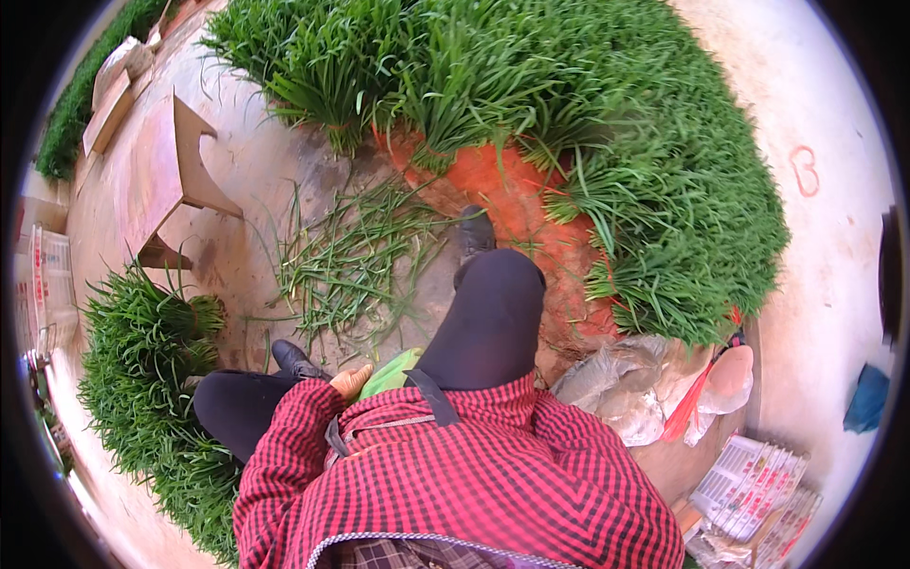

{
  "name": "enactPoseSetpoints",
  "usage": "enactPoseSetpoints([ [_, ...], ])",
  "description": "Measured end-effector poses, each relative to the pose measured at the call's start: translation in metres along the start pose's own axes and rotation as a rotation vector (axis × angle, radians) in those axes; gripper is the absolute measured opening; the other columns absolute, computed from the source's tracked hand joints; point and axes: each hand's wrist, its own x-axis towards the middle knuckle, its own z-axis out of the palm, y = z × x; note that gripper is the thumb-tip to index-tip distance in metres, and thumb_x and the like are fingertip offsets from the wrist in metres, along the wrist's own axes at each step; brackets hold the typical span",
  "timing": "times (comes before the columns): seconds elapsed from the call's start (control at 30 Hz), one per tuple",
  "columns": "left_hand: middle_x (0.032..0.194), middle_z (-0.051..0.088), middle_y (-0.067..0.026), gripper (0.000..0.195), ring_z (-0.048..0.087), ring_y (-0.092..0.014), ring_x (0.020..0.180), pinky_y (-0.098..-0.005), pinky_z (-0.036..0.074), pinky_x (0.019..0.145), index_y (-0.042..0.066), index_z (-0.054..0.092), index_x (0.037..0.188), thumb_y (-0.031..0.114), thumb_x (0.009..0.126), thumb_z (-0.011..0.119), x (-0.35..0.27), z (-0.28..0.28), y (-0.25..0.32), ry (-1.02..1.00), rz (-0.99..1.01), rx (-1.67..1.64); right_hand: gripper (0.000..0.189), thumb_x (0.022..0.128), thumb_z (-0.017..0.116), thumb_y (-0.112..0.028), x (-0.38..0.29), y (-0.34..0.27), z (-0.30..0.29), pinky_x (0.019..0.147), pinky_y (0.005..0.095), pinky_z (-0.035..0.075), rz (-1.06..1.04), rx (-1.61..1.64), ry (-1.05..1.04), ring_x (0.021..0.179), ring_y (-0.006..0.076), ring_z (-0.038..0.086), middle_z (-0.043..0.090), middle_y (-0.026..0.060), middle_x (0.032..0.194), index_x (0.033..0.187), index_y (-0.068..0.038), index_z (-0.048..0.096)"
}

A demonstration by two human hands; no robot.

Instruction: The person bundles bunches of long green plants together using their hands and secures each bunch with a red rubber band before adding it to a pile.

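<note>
My left hand [351, 382] is low at my lap, against the edge of a light green cloth or bag [387, 373]. Its fingers are partly hidden, so whether they grip the green material is unclear. My right hand is out of view; only the checked right sleeve shows. On the floor between my feet lies a loose scatter of cut green stalks [355, 259], likely garlic chives. Tied bundles of the same leafy greens [437, 107] stand packed in front of me and to the right. More bundles [153, 391] are stacked at my left.
A low wooden stool [153, 171] stands at front left. Orange-red sheeting [483, 178] lies under the front bundles. To the right are crumpled clear plastic [618, 384], red ties [689, 402] and white plastic crates [750, 484]. Another white crate [53, 284] is far left.
</note>
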Motion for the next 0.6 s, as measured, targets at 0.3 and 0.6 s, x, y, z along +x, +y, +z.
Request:
enactPoseSetpoints([
  [0.3, 0.110, 0.070, -0.0073, 0.069, 0.062, -0.020, 0.102, -0.0356, 0.047, 0.094, 0.005, 0.067, 0.121, 0.065, 0.097, 0.044, 0.038, 0.014, -0.086, -0.639, -0.534, -0.478, 0.043, 0.092, 0.068, -0.021, 0.075, -0.101, 0.048, 0.100, 0.0372, 0.045, -0.037, -0.003, 0.011, 0.113, 0.0251, 0.060, 0.064, 0.0153, 0.123, 0.125, 0.005, 0.061],
  [0.6, 0.142, 0.051, -0.0138, 0.056, 0.045, -0.023, 0.133, -0.0362, 0.034, 0.112, -0.005, 0.052, 0.136, 0.037, 0.098, 0.053, 0.040, 0.083, -0.099, -0.505, -0.067, -0.284, 0.045, 0.092, 0.068, -0.023, 0.150, -0.170, 0.092, 0.101, 0.0374, 0.045, -0.042, -0.120, -0.013, 0.114, 0.0249, 0.059, 0.063, 0.0159, 0.126, 0.126, 0.005, 0.060],
])
